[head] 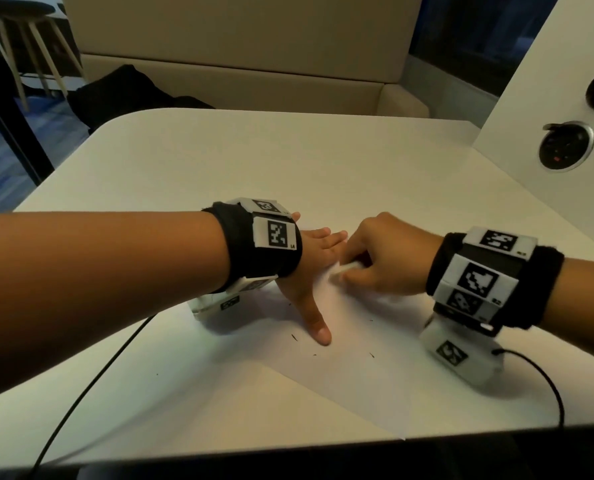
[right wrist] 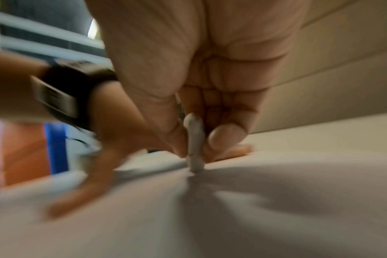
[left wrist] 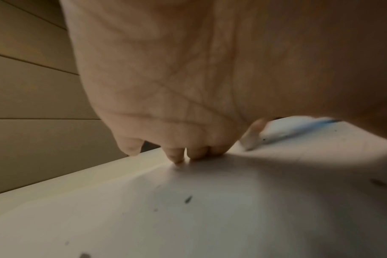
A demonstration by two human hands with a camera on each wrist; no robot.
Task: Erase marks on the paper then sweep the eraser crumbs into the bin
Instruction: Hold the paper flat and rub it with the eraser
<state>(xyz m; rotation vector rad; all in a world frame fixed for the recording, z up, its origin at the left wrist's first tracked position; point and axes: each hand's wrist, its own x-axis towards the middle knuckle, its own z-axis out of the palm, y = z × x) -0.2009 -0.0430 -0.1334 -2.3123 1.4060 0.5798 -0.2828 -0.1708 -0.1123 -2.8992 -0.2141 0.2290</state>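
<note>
Rubbing at the paper (head: pixel 351 362) with a little white eraser (head: pixel 347 268).

Right hand (head: pixel 385 258) has it pinched between thumb and fingertips, bottom end touching the sheet. Left hand (head: pixel 309 268) lies flat beside it with fingers spread and straight, holding nothing, just pinning the paper to the table (head: pixel 254 161). Dark crumbs (head: pixel 294 337) sit scattered near my left thumb.

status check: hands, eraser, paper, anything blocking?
Left hand flat, fingers spread, pressing the white paper sheet. Right hand pinches small white eraser, tip on paper. Dark eraser crumbs scattered near left thumb. No bin in view.
</note>
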